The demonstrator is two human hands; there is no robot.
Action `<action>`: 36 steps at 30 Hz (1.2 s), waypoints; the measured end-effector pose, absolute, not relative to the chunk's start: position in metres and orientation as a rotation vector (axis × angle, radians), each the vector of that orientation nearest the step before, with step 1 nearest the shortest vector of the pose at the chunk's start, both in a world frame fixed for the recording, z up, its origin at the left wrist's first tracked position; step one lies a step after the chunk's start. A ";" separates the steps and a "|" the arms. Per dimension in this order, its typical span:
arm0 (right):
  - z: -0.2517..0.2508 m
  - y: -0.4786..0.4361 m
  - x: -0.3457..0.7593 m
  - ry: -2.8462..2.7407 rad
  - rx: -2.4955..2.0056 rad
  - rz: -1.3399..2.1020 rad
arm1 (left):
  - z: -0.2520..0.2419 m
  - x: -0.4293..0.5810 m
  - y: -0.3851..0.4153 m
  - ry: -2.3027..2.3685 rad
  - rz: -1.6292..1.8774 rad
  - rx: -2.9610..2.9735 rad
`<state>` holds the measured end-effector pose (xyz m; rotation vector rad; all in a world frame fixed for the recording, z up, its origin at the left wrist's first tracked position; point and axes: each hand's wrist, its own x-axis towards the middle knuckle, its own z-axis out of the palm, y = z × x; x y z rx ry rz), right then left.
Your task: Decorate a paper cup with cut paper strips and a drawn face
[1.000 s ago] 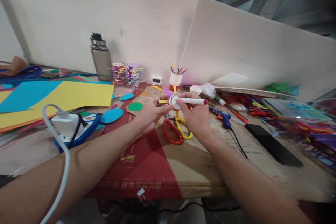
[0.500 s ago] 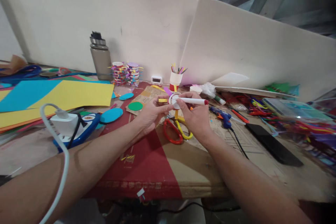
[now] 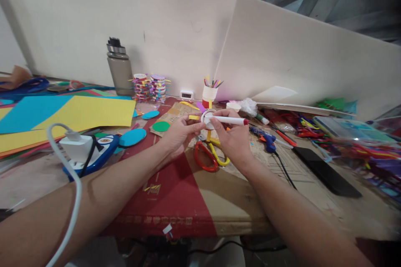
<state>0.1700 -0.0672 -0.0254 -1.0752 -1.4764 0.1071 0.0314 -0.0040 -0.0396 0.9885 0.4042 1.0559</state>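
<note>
Between the fingertips of my left hand (image 3: 180, 135) is a small round white paper piece (image 3: 206, 114) with yellow strips sticking out from its edge. My right hand (image 3: 234, 139) grips a white marker (image 3: 232, 120) with a red end pointing right. The marker lies across the front of the round piece, and my right fingertips also reach that piece. Where the marker's other end meets it is hard to make out. Below the hands, scissors with red and yellow handles (image 3: 205, 159) rest on the cardboard.
Left stand a power strip (image 3: 106, 150) with a charger, coloured sheets (image 3: 94, 110) and a bottle (image 3: 120, 71). Two stacks of paper rings (image 3: 142, 87) and a pencil cup (image 3: 209, 94) are behind. Right lie a blue glue gun (image 3: 269, 144), a red cutter (image 3: 286, 138) and a phone (image 3: 326, 171).
</note>
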 end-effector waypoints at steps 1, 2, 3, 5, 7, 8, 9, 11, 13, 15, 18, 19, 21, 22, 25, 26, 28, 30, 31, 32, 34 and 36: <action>-0.025 -0.067 0.170 -1.476 -1.076 0.109 | -0.039 0.031 -0.004 0.406 1.055 0.991; -0.025 -0.067 0.170 -1.474 -1.076 0.111 | -0.039 0.031 -0.004 0.405 1.056 0.993; -0.025 -0.068 0.170 -1.474 -1.075 0.113 | -0.039 0.031 -0.004 0.403 1.057 0.995; -0.025 -0.068 0.170 -1.476 -1.071 0.112 | -0.039 0.031 -0.004 0.401 1.061 0.992; -0.025 -0.068 0.170 -1.478 -1.069 0.111 | -0.039 0.031 -0.005 0.401 1.060 0.988; -0.025 -0.068 0.170 -1.478 -1.067 0.113 | -0.039 0.031 -0.005 0.402 1.059 0.989; -0.025 -0.067 0.170 -1.478 -1.065 0.117 | -0.039 0.031 -0.005 0.405 1.060 0.992; -0.026 -0.067 0.170 -1.480 -1.059 0.124 | -0.039 0.032 -0.004 0.412 1.062 1.000; -0.025 -0.067 0.170 -1.480 -1.060 0.121 | -0.040 0.032 -0.004 0.419 1.062 1.001; -0.025 -0.068 0.170 -1.478 -1.068 0.116 | -0.040 0.032 -0.003 0.424 1.064 0.995; -0.025 -0.068 0.169 -1.478 -1.081 0.112 | -0.040 0.031 -0.003 0.419 1.063 0.993; -0.024 -0.068 0.169 -1.477 -1.085 0.110 | -0.040 0.031 -0.003 0.418 1.059 0.997; -0.024 -0.068 0.169 -1.473 -1.088 0.110 | -0.039 0.031 -0.004 0.419 1.055 1.002; -0.025 -0.068 0.169 -1.470 -1.088 0.113 | -0.038 0.031 -0.004 0.419 1.055 1.001; -0.025 -0.068 0.169 -1.457 -1.080 0.126 | -0.036 0.031 -0.006 0.391 1.051 1.007; -0.025 -0.067 0.169 -1.453 -1.076 0.129 | -0.036 0.031 -0.006 0.382 1.051 1.015; -0.025 -0.067 0.169 -1.452 -1.072 0.132 | -0.036 0.031 -0.006 0.384 1.055 1.032; -0.025 -0.067 0.169 -1.463 -1.076 0.132 | -0.037 0.030 -0.005 0.408 1.061 1.045; -0.025 -0.068 0.169 -1.467 -1.079 0.131 | -0.037 0.030 -0.005 0.420 1.063 1.047; -0.025 -0.068 0.169 -1.468 -1.084 0.130 | -0.037 0.030 -0.005 0.428 1.063 1.047; -0.024 -0.068 0.169 -1.463 -1.094 0.130 | -0.037 0.030 -0.005 0.434 1.061 1.041; -0.024 -0.068 0.169 -1.461 -1.103 0.131 | -0.037 0.030 -0.006 0.434 1.063 1.034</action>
